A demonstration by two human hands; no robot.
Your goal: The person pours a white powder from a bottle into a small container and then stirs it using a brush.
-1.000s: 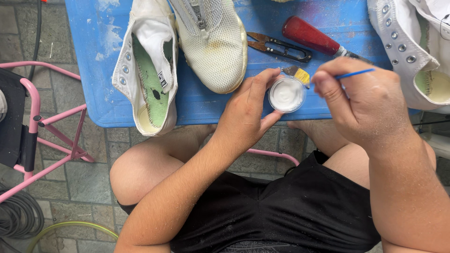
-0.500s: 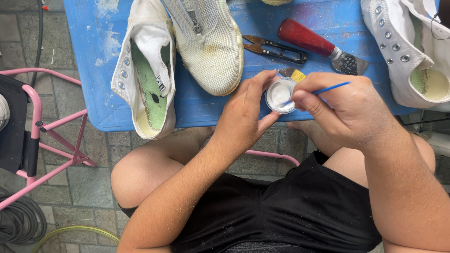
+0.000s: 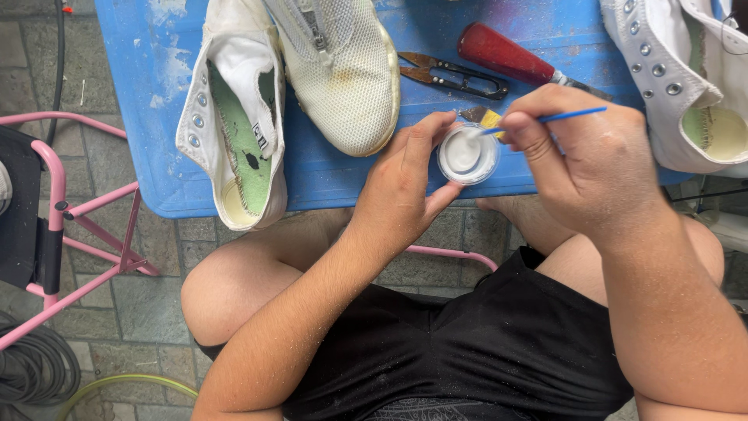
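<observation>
A blue, paint-flecked tabletop [image 3: 156,140] over grey paving carries white sneakers [image 3: 234,132], a mesh shoe [image 3: 343,78], a red-handled scraper [image 3: 506,56] and snips [image 3: 452,76]; a pink chair frame [image 3: 70,210] stands nearby. Over the last second the hands have drawn closer to the edge: the left hand [image 3: 401,187] clamps a small jar of white paint [image 3: 467,153], the right hand [image 3: 592,168] pinches a thin blue brush [image 3: 573,115], its tip now dipped inside the jar.

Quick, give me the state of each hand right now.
Left hand: closed around a small round jar of white paint.
Right hand: closed, pinching a thin blue brush, its tip at the jar.
</observation>
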